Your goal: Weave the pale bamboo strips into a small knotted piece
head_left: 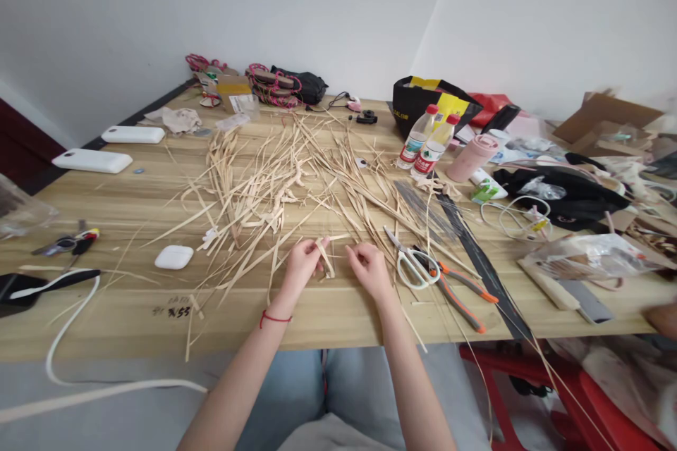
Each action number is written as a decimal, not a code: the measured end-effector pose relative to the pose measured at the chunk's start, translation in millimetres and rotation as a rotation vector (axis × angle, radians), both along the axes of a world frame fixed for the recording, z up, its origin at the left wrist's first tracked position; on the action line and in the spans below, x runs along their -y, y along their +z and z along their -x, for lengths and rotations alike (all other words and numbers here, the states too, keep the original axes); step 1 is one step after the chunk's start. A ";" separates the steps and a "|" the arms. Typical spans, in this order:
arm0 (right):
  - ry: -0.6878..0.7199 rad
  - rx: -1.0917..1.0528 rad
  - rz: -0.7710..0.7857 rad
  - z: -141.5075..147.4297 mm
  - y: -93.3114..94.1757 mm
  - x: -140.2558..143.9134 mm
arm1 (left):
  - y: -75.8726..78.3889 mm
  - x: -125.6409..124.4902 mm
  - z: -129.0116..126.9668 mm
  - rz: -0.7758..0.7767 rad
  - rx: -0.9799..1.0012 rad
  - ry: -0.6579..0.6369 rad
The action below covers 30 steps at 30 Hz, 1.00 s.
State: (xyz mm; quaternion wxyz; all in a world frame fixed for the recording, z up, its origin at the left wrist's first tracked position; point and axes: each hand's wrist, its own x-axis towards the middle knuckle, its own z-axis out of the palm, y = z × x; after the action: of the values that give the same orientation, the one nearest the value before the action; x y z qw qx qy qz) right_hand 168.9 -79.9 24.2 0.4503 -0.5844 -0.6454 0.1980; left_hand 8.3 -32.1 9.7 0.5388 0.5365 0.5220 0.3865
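Head view
Left hand (pixel 302 262): it rests on the tabletop (pixel 127 310) near the front edge. Its grip is pinching a short strip (pixel 324 256) between thumb and fingers. A red string is tied on its wrist.
Right hand (pixel 369 266): it sits just beside the left hand, at 3 o'clock from it. Its fingers are curled in. I cannot tell if its grip is pinching the strip or just touching its end.
Strip: a pale, flat, folded bit of straw. It is between the two hands, low over the tabletop, close to the front edge.
Straw pile (pixel 275 176): lots of long pale strips, spread out loose. It lies at 12 o'clock from the hands and reaches down to them.
Scissors (pixel 411 262): white handles, lying flat at 3 o'clock from the right hand, near it.
Pliers (pixel 461 294): orange handles, just beside the scissors, at 4 o'clock from them.
Earbud case (pixel 174 257): small and white, at 9 o'clock from the left hand, well apart.
Bottles (pixel 426 144): two, with red caps, tilted, at 1 o'clock from the hands, far back.
Pink cup (pixel 472 157): lying just beside the bottles, at 3 o'clock from them.
Black bag (pixel 423 100): behind the bottles, at 12 o'clock from them.
White cable (pixel 68 338): it hangs over the front edge at 8 o'clock from the left hand.
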 end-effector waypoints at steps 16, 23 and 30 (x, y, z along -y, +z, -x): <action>-0.068 -0.196 -0.058 6.0 -4.6 -6.6 | 31.2 18.3 45.8 -0.402 -0.367 -0.335; -0.116 -0.392 0.301 14.6 -8.3 -56.8 | 30.2 33.2 69.8 -0.359 -0.420 -0.032; -0.007 -0.537 0.542 35.7 2.6 -92.1 | 47.7 39.2 66.5 -0.183 -0.081 0.115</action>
State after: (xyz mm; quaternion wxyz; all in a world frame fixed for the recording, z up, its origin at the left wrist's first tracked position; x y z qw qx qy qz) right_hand 133.1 12.2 26.7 0.4334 -0.6118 -0.4266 0.5059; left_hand -58.2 -71.3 57.4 0.4431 0.5677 0.5358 0.4409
